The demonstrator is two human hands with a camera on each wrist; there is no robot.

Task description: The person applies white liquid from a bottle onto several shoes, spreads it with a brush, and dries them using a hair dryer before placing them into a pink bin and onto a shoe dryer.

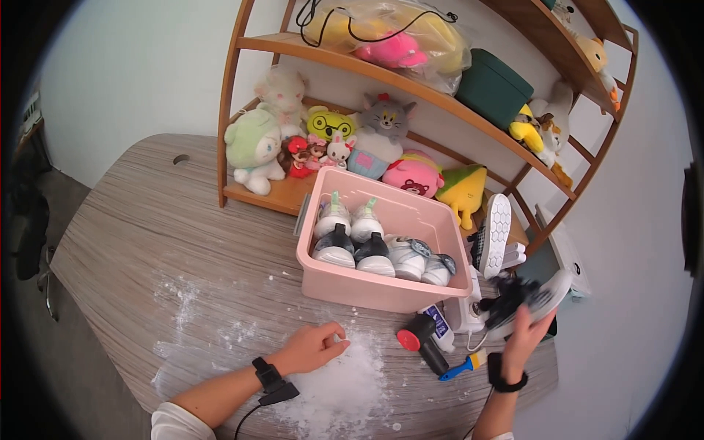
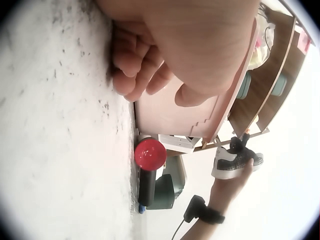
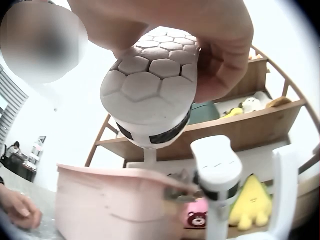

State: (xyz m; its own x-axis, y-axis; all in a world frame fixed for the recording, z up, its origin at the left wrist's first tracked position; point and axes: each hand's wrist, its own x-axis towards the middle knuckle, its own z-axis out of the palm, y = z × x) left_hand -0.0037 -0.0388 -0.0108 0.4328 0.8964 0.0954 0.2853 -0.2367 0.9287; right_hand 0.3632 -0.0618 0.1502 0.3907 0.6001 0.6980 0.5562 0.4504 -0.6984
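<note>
My right hand [image 1: 524,341] grips a black-and-white shoe [image 1: 551,295] at the right, above the table's edge. In the right wrist view the shoe's white hexagon-patterned sole [image 3: 150,87] faces the camera, with the fingers [image 3: 220,75] around its side. My left hand [image 1: 312,348] rests on white powder [image 1: 348,381] on the table, fingers loosely curled and holding nothing; the left wrist view shows the same hand [image 2: 185,45] close up. Another shoe [image 1: 496,236] stands sole outward on a white upright stand. Several shoes [image 1: 374,257] sit in a pink bin [image 1: 378,290] ahead.
Right of the bin's front lie a black device with a red end [image 1: 416,331], a white bottle [image 1: 438,328] and a blue-handled brush [image 1: 463,366]. Behind the bin stands a wooden shelf [image 1: 282,45] with plush toys and a green box [image 1: 493,89]. Powder dusts the table [image 1: 147,220].
</note>
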